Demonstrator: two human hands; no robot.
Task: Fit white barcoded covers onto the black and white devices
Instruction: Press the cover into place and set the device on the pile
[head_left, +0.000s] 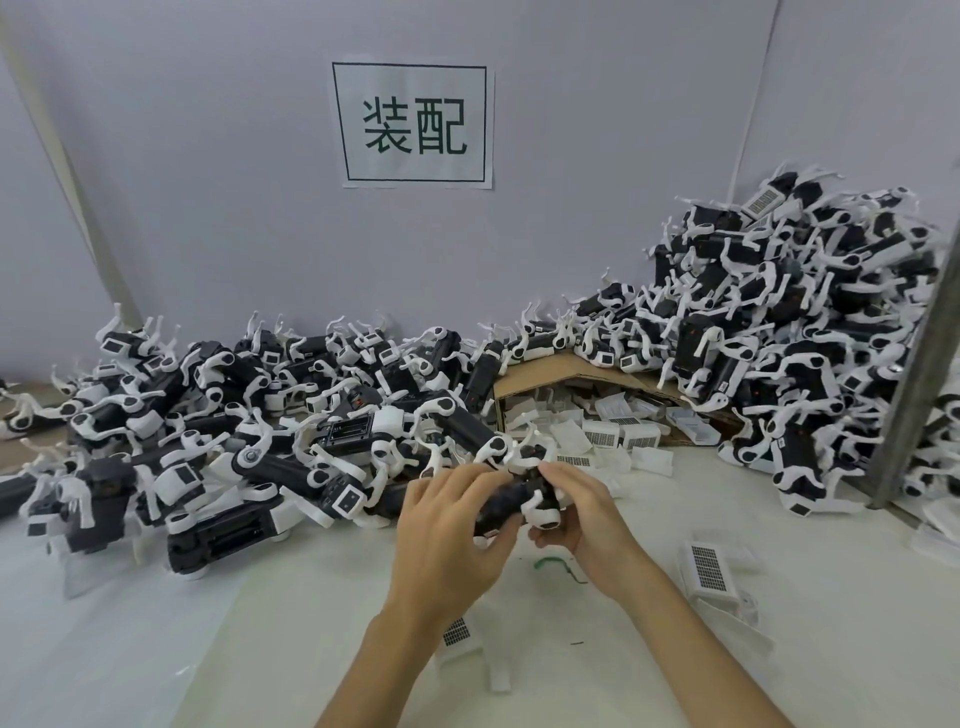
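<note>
white table (311, 623) — fingers of left hand (447, 535) and right hand (587, 514) grip one device (506, 506) between them

The left hand (447, 530) and right hand (584, 514) are showing bare. The left forearm (374, 670) and right forearm (691, 639) are showing bare to the lower frame edge. Whether sleeves are being worn higher up cannot be told.

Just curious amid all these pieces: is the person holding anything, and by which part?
One black and white device, in both hands: the left hand grips its black body, the right hand its white-legged end.
</note>
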